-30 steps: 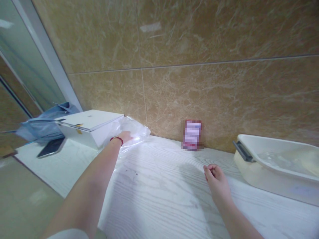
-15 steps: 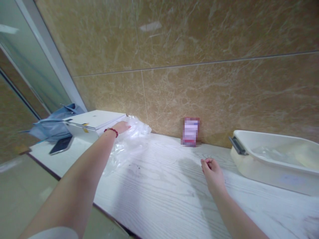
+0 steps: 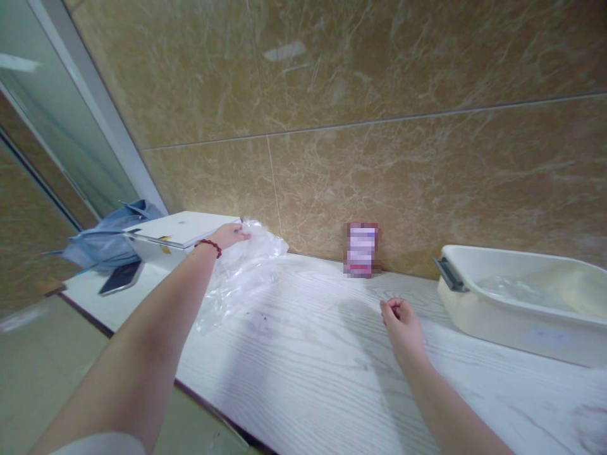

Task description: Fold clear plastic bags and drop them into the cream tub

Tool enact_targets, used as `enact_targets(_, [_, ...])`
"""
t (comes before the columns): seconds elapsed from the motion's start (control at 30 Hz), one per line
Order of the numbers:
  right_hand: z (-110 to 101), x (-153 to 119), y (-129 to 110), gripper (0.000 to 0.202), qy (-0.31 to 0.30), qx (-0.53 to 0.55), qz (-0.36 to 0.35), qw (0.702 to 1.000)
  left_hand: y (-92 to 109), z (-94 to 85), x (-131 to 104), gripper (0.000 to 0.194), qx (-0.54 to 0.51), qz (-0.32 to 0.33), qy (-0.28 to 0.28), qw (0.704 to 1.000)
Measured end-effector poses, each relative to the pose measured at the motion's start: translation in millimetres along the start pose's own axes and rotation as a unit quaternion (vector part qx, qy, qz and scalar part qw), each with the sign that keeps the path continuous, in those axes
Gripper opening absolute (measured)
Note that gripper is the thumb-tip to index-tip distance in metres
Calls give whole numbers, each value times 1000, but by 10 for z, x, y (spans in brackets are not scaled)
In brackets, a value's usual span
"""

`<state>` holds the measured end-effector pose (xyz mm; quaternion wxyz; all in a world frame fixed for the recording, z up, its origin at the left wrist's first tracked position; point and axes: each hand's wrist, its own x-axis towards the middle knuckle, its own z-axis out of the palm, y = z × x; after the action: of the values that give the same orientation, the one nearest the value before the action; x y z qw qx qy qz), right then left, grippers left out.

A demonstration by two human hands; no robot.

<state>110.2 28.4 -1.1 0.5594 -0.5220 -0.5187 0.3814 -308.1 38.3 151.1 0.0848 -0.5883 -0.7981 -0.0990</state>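
Observation:
My left hand (image 3: pixel 231 235), with a red bead bracelet at the wrist, reaches over the clear plastic bags (image 3: pixel 237 284) beside a white box. Its fingers are stretched and a little apart, touching or just above the upper end of the pile; contact is hard to tell. The bags lie crumpled and flat on the white wood-grain table (image 3: pixel 303 354). My right hand (image 3: pixel 403 325) hovers over the table left of a white plastic tub (image 3: pixel 521 325), fingers curled in, with nothing visible in them.
The white box (image 3: pixel 184 229) stands at the back left, before a blue bag (image 3: pixel 104 237). A phone (image 3: pixel 121 278) lies near the left edge. A blurred red and white card-like item (image 3: pixel 361 249) leans on the marble wall. The tub has a grey handle and holds clear plastic.
My left hand has lifted slightly and its fingers have spread a little. The right hand stays nearly still, curled. The view has shifted slightly.

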Motion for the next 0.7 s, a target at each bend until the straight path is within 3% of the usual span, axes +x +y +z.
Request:
enact_targets(0.1, [2,1,5,29,5,1,5,1000,-39,0,7,47,-31,-39,23,999])
enact_targets(0.4, [-1,-9,-13,29,8,-4,7,1000,-109,49,13,39,-166,-22,-7,986])
enact_targets(0.5, [-1,-3,-7,29,9,-8,6,1000,-90,23,5,39,-178,-60,31,982])
enact_targets(0.6, [2,4,6,29,10,-14,-3,1000,-61,-4,3,38,-249,-92,55,963])
enact_targets(0.7, [2,6,13,29,5,-19,-12,1000,-45,-4,14,36,-343,-109,28,933])
